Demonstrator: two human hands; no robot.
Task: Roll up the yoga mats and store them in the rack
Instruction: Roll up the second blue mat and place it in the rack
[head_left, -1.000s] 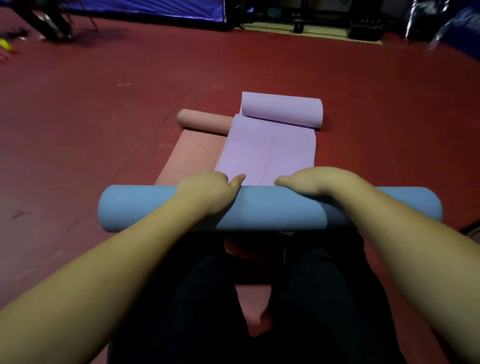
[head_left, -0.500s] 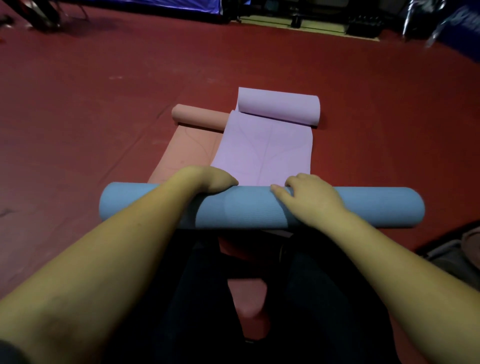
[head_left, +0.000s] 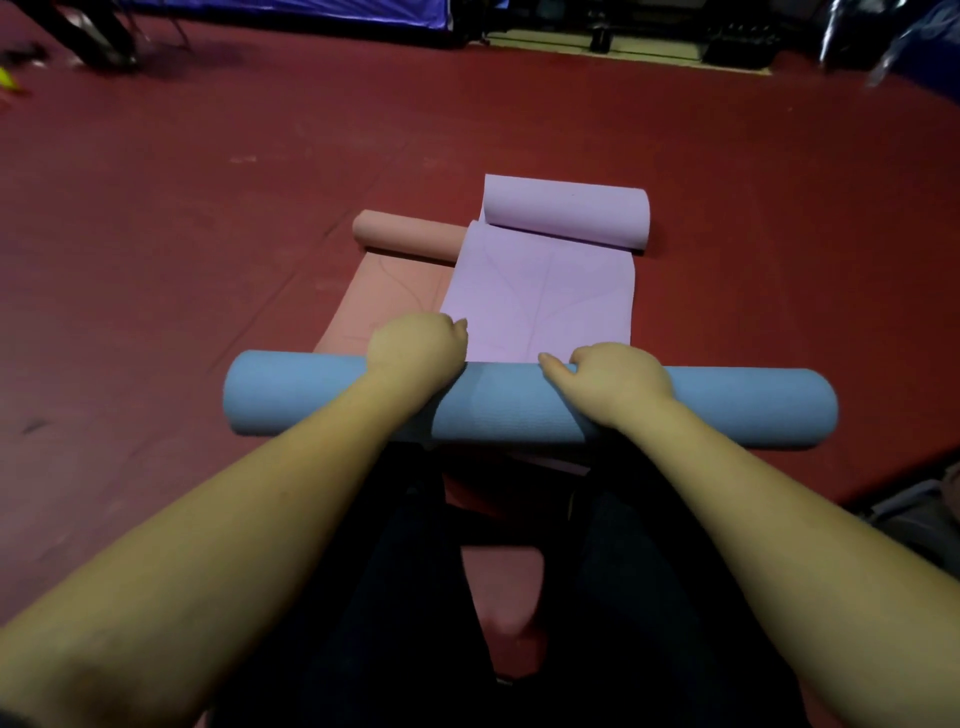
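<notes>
A blue yoga mat (head_left: 727, 410), rolled into a thick tube, lies crosswise on the floor in front of my knees. My left hand (head_left: 415, 351) sits on its top left of centre, fingers curled over the far side. My right hand (head_left: 615, 382) grips the top just right of centre, thumb pointing left. Beyond the roll lies a purple mat (head_left: 540, 301), flat near me and rolled up at its far end (head_left: 566, 215). Under and left of it is a pink mat (head_left: 389, 296), also rolled at its far end (head_left: 410, 239).
Red floor (head_left: 208, 234) spreads all around. Dark equipment and a blue tarp (head_left: 291, 10) line the far edge. A grey object (head_left: 924, 519) lies at the right edge near my right arm. My dark trousers fill the bottom of the view.
My right hand slid back on the blue roll and now sits forward on its top again. My left hand shifted a little on the roll's far side. The roll stays crosswise.
</notes>
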